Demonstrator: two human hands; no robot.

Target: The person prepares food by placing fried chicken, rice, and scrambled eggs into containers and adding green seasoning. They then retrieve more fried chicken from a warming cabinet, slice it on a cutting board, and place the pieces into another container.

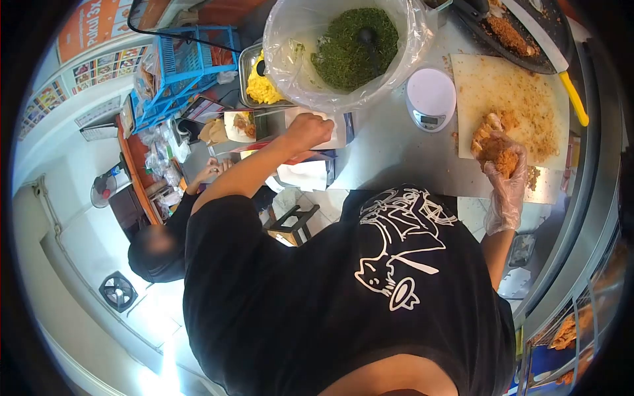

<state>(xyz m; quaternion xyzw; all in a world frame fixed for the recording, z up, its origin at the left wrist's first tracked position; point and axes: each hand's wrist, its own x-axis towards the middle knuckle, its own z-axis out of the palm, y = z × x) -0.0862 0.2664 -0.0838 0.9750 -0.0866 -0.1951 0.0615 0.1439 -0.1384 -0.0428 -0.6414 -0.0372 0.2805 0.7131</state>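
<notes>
My left hand [309, 131] is bare and closed in a fist above the open paper boxes [304, 173]; what it holds, if anything, is hidden. In a clear plastic glove, my right hand [508, 188] grips a piece of fried chicken [494, 146] at the near edge of a crumb-covered white cutting board [469, 86]. Between the hands stands a round white digital scale [431, 96] with nothing on it. A plastic-lined tub [284, 72] of chopped green herbs [350, 49] is beyond my left hand.
A yellow-handled knife [573, 96] lies across a dark pan [472, 33] at the back right. A metal tray [246, 69] holds yellow food. Blue baskets [168, 89] stand at left. Another person [158, 254] is at the left, hands near a box with food [240, 127].
</notes>
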